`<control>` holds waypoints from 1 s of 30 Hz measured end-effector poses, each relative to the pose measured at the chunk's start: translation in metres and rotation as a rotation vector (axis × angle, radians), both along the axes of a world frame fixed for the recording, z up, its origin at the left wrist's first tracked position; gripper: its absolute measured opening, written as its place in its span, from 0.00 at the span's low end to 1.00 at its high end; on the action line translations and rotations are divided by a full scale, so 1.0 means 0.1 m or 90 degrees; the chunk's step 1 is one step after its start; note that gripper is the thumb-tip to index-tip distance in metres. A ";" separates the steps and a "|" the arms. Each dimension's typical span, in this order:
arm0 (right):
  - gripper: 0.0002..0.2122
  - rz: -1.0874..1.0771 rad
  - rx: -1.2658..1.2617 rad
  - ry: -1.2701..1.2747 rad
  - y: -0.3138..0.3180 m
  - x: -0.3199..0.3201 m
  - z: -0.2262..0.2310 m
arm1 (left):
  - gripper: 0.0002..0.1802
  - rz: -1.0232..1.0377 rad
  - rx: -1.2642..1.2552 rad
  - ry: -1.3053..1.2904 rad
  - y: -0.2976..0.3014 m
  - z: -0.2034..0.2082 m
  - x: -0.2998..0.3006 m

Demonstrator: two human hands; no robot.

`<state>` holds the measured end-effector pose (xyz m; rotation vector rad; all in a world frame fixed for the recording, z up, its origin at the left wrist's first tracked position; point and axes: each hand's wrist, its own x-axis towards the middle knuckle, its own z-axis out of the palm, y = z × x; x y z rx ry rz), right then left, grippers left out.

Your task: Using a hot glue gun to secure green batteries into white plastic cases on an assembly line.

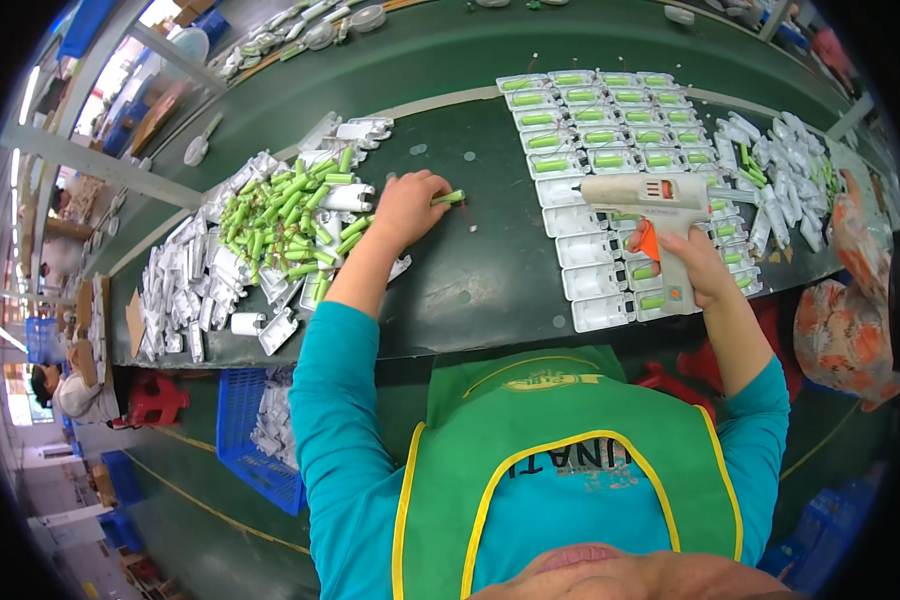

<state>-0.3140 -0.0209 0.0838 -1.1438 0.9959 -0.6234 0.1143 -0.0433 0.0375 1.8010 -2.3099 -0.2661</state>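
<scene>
My left hand (407, 208) is closed, with a green cylindrical battery (454, 197) pinched in its fingertips just above the dark green table. Beside it lies a heap of loose green batteries (280, 215) on a pile of white plastic housings (195, 275). My right hand (702, 265) grips a pale hot glue gun (620, 191) with an orange trigger, its nozzle pointing left. Under the gun, white housings (582, 252) stand in neat columns. Many hold a green battery; several in the near part of the left column have none.
Another pile of white housings with batteries (795, 175) lies at the table's right. Orange-patterned fabric (838, 335) shows past the right edge. A blue crate (232, 430) with white parts sits below the table. Metal posts (105, 165) stand at far left; a person (73, 392) is beyond.
</scene>
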 end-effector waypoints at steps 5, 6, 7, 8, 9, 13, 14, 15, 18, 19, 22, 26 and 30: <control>0.19 -0.031 0.013 0.059 -0.02 0.05 -0.04 | 0.07 -0.056 -0.111 0.258 -0.08 -0.07 -0.68; 0.19 -0.035 0.014 0.060 -0.01 0.06 -0.03 | 0.06 -0.064 -0.160 0.227 -0.10 -0.09 -0.83; 0.19 -0.043 0.007 0.065 -0.01 0.08 -0.01 | 0.07 -0.074 -0.198 0.200 -0.12 -0.10 -0.97; 0.18 -0.052 0.000 0.069 0.00 0.07 0.00 | 0.08 -0.085 -0.237 0.173 -0.14 -0.11 -1.10; 0.18 -0.056 -0.001 0.069 0.00 0.07 0.00 | 0.09 -0.096 -0.266 0.154 -0.17 -0.14 -1.19; 0.18 -0.057 0.002 0.070 0.00 0.05 -0.01 | 0.10 -0.116 -0.309 0.138 -0.22 -0.28 -1.40; 0.19 -0.057 0.007 0.076 0.00 0.04 -0.01 | 0.09 -0.101 -0.306 0.147 -0.23 -0.31 -1.44; 0.19 -0.062 0.007 0.076 0.00 0.03 -0.02 | 0.09 -0.086 -0.302 0.156 -0.23 -0.34 -1.46; 0.18 -0.062 0.009 0.056 0.00 0.03 -0.04 | 0.08 -0.063 -0.295 0.193 -0.24 -0.42 -1.49; 0.18 -0.062 0.013 0.057 -0.01 0.03 -0.03 | 0.08 -0.053 -0.295 0.214 -0.25 -0.45 -1.49; 0.17 -0.044 0.011 0.053 -0.02 -0.01 -0.07 | 0.08 -0.053 -0.304 0.240 -0.27 -0.46 -1.51; 0.17 -0.021 0.028 0.025 -0.02 0.01 -0.05 | 0.07 -0.018 -0.290 0.278 -0.28 -0.49 -1.53; 0.16 -0.040 0.034 -0.020 -0.05 0.03 -0.15 | 0.07 -0.005 -0.291 0.276 -0.28 -0.48 -1.54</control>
